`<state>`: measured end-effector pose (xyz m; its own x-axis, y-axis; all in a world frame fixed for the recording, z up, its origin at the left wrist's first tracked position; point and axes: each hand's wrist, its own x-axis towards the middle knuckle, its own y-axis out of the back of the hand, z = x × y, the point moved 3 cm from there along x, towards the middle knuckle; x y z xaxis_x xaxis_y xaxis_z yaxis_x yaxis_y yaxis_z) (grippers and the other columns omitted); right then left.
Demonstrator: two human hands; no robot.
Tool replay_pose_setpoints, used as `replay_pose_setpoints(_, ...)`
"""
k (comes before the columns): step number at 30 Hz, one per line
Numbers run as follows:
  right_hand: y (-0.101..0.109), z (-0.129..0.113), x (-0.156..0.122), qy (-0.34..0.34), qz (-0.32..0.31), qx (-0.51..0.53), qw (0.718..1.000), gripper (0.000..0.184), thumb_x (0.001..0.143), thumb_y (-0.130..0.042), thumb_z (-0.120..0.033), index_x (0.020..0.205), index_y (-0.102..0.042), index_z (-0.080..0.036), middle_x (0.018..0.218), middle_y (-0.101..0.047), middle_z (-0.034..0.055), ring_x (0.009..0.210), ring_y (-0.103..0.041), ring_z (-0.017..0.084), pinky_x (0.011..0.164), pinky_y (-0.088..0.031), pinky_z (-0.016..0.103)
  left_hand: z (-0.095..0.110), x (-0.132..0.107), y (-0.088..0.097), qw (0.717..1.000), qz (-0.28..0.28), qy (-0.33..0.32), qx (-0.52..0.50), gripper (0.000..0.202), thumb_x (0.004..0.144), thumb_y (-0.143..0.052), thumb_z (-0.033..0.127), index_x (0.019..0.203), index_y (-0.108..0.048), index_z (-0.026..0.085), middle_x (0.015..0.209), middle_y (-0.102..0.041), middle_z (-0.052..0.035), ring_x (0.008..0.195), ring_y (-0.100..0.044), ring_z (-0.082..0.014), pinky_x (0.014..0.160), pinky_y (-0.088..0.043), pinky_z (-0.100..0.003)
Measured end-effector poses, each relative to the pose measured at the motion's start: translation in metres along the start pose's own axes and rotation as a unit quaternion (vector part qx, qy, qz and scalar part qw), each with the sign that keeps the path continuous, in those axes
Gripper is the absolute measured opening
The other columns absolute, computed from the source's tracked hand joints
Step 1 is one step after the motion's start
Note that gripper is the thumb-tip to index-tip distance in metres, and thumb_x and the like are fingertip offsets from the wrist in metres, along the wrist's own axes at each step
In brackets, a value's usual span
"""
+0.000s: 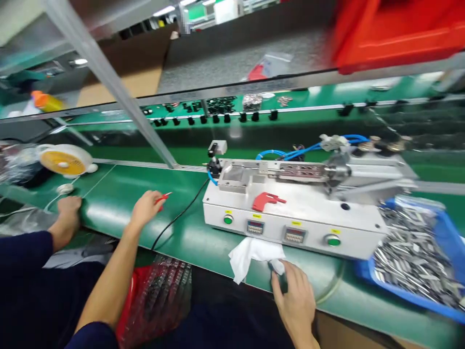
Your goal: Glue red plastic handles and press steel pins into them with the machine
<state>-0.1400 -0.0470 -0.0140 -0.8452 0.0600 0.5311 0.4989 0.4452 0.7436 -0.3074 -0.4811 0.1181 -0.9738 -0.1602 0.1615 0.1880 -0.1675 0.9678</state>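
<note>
My left hand (145, 209) rests on the green bench top (119, 194), fingers closed on a small red-handled tool (163, 197) that points right. My right hand (296, 298) is at the bench's front edge, below the white machine (290, 213). Its fingers are closed round a small dark object (279, 281), with a crumpled white cloth (252, 254) touching them. The cloth lies against the machine's front panel, under its two small displays. A red piece (265, 200) lies on top of the machine.
A blue bin (417, 252) full of metal parts stands at the right. Another person's hand (68, 207) rests on the bench at far left, near a small yellow fan (65, 162). A black cable (178, 218) crosses the bench. A red bag of parts (152, 295) lies below the edge.
</note>
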Motion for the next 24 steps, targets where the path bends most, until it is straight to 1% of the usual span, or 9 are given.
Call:
replay_pose_setpoints(4, 0.003, 0.000, -0.001, -0.015, -0.003, -0.003, 1.000, 0.031, 0.109, -0.043, -0.036, 0.126, -0.064, -0.020, 0.104, -0.073, 0.0112, 0.097, -0.067, 0.027, 0.080, -0.050, 0.038, -0.053, 0.001, -0.025, 0.998, 0.025, 0.057, 0.022, 0.020, 0.080, -0.057, 0.025, 0.062, -0.048, 0.024, 0.056, -0.047, -0.0024, 0.062, -0.058, -0.0272, 0.062, -0.050, -0.038)
replay_pose_setpoints(7, 0.005, -0.001, -0.003, -0.019, 0.000, 0.000, 1.000, 0.030, 0.108, -0.044, -0.035, 0.126, -0.063, -0.020, 0.106, -0.073, 0.0109, 0.098, -0.067, 0.027, 0.080, -0.051, 0.037, -0.047, -0.005, -0.017, 0.995, 0.082, 0.053, 0.018, 0.017, 0.088, -0.051, 0.033, 0.075, -0.057, 0.023, 0.070, -0.058, -0.0066, 0.077, -0.064, -0.0318, 0.077, -0.055, -0.046)
replay_pose_setpoints(9, 0.004, -0.001, -0.005, -0.021, 0.005, -0.001, 1.000, 0.030, 0.108, -0.046, -0.033, 0.127, -0.063, -0.020, 0.106, -0.073, 0.0109, 0.098, -0.067, 0.026, 0.081, -0.051, 0.037, -0.012, -0.013, -0.009, 0.991, 0.128, -0.015, -0.026, 0.023, 0.094, -0.048, 0.037, 0.090, -0.064, 0.021, 0.089, -0.067, -0.0104, 0.088, -0.066, -0.0308, 0.089, -0.056, -0.048)
replay_pose_setpoints(11, 0.003, -0.001, -0.005, -0.024, 0.008, -0.001, 1.000, 0.030, 0.107, -0.047, -0.032, 0.129, -0.063, -0.019, 0.107, -0.074, 0.0112, 0.099, -0.067, 0.026, 0.081, -0.052, 0.037, 0.047, -0.025, -0.002, 0.966, 0.154, -0.172, -0.120, 0.025, 0.099, -0.051, 0.040, 0.103, -0.068, 0.021, 0.101, -0.072, -0.0103, 0.090, -0.068, -0.0268, 0.092, -0.057, -0.044)
replay_pose_setpoints(13, 0.003, 0.000, -0.006, -0.025, 0.002, -0.002, 1.000, 0.032, 0.107, -0.048, -0.033, 0.131, -0.063, -0.019, 0.108, -0.074, 0.0120, 0.101, -0.067, 0.027, 0.081, -0.052, 0.037, 0.118, -0.036, -0.001, 0.922, 0.102, -0.327, -0.180, 0.021, 0.103, -0.052, 0.035, 0.111, -0.068, 0.023, 0.110, -0.074, -0.0087, 0.101, -0.070, -0.0253, 0.097, -0.057, -0.041)
replay_pose_setpoints(15, 0.003, 0.001, -0.007, -0.018, -0.006, -0.006, 1.000, 0.033, 0.107, -0.047, -0.035, 0.132, -0.063, -0.019, 0.108, -0.074, 0.0125, 0.101, -0.068, 0.028, 0.081, -0.053, 0.038, 0.187, -0.041, -0.001, 0.883, 0.061, -0.424, -0.191, 0.022, 0.105, -0.051, 0.031, 0.117, -0.066, 0.023, 0.119, -0.073, -0.0095, 0.113, -0.068, -0.0255, 0.103, -0.056, -0.040)
replay_pose_setpoints(18, 0.005, 0.002, -0.008, 0.002, -0.014, -0.014, 1.000, 0.035, 0.108, -0.047, -0.036, 0.135, -0.060, -0.020, 0.109, -0.074, 0.0127, 0.099, -0.069, 0.029, 0.080, -0.054, 0.039, 0.267, -0.034, -0.008, 0.885, -0.030, -0.452, -0.106, 0.026, 0.102, -0.055, 0.028, 0.126, -0.062, 0.020, 0.133, -0.066, -0.0133, 0.115, -0.067, -0.0280, 0.097, -0.058, -0.041)
replay_pose_setpoints(21, 0.005, 0.003, -0.009, 0.013, -0.006, -0.018, 1.000, 0.035, 0.108, -0.047, -0.037, 0.135, -0.059, -0.019, 0.110, -0.074, 0.0131, 0.100, -0.069, 0.029, 0.081, -0.054, 0.039, 0.309, -0.024, -0.013, 0.884, -0.103, -0.456, -0.002, 0.024, 0.098, -0.055, 0.020, 0.121, -0.062, 0.017, 0.120, -0.068, -0.0141, 0.105, -0.067, -0.0302, 0.082, -0.059, -0.039)
replay_pose_setpoints(24, 0.003, 0.003, -0.008, 0.006, -0.002, -0.021, 1.000, 0.034, 0.108, -0.046, -0.037, 0.134, -0.059, -0.020, 0.109, -0.074, 0.0135, 0.099, -0.069, 0.030, 0.080, -0.054, 0.039, 0.315, -0.022, -0.010, 0.877, -0.126, -0.462, 0.027, 0.023, 0.096, -0.053, 0.016, 0.117, -0.063, 0.017, 0.112, -0.068, -0.0130, 0.102, -0.067, -0.0295, 0.077, -0.057, -0.037)
